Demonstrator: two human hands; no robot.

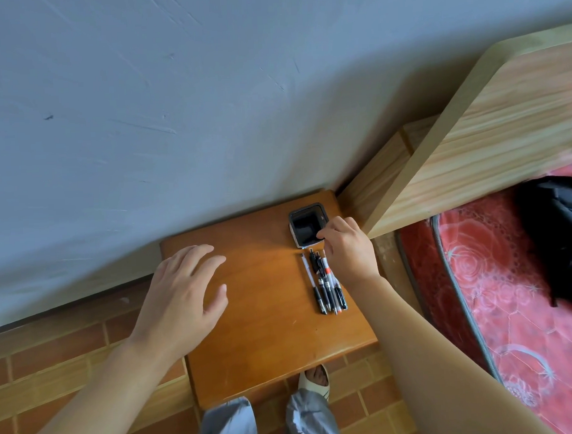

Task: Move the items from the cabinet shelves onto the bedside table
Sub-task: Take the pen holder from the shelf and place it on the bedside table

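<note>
An orange-brown wooden bedside table (262, 303) stands against the grey wall. At its back right corner sits a black square pen holder (306, 225), upright and empty inside. Just in front of it lie several pens (325, 282) side by side, tips toward me. My right hand (348, 250) hovers over the pens' top ends, beside the holder's front right corner, with fingers curled; whether they pinch a pen is hidden. My left hand (183, 293) floats above the table's left side, fingers spread, holding nothing.
A wooden headboard (490, 126) rises right of the table. A bed with a red flowered cover (497, 289) holds a black bag (561, 237). Brick-patterned floor (55, 374) lies to the left. My legs and a sandalled foot (313, 379) stand at the table's front edge.
</note>
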